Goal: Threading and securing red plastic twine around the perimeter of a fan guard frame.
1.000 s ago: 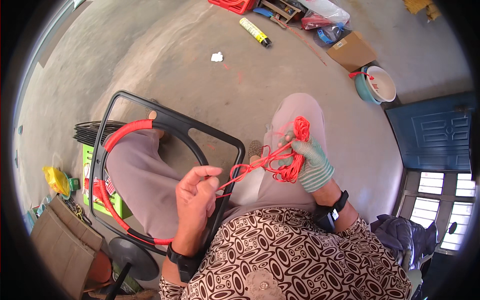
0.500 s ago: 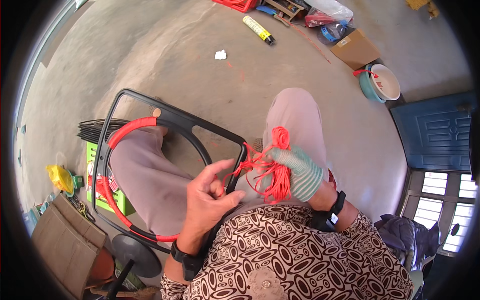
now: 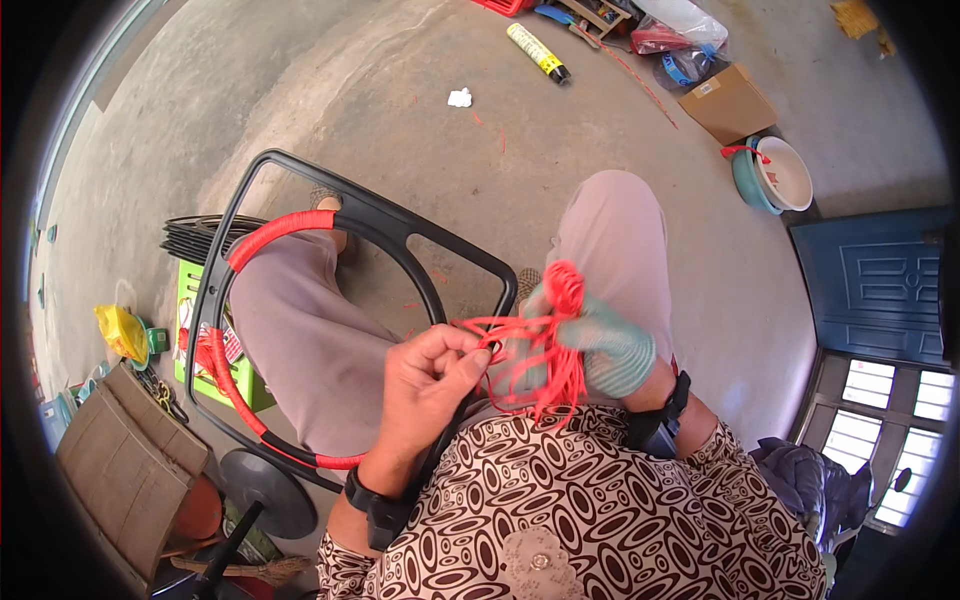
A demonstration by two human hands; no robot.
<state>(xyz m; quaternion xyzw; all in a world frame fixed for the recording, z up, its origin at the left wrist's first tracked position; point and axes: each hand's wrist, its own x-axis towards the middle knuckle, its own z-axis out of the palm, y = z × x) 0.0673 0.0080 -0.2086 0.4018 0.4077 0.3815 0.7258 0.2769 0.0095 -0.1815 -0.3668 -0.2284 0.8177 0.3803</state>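
Observation:
A bundle of red cord [image 3: 563,290] is gripped by my gloved right hand [image 3: 608,345], above the right thigh. Loose strands hang below it and stretch left toward my bare left hand [image 3: 432,378]. The left thumb and index finger are pinched on strands of that cord, beside the edge of a black frame [image 3: 335,172]. This frame has a round opening and leans over my left leg. Red cord wraps [image 3: 275,238] cover parts of its ring. The glove is pale green and striped, somewhat blurred.
Left of my leg are a bright green stool [image 3: 190,290], coiled black rings [image 3: 200,237], a yellow bag [image 3: 122,332] and folded cardboard [image 3: 130,470]. A black-capped can [image 3: 538,54], a cardboard box [image 3: 729,103] and stacked basins [image 3: 783,173] stand ahead. A blue door [image 3: 880,285] is at the right.
My left thumb and index finger, apart before, have come together on the cord strands. The right hand has moved slightly with the bundle, and strands now run tauter between the hands.

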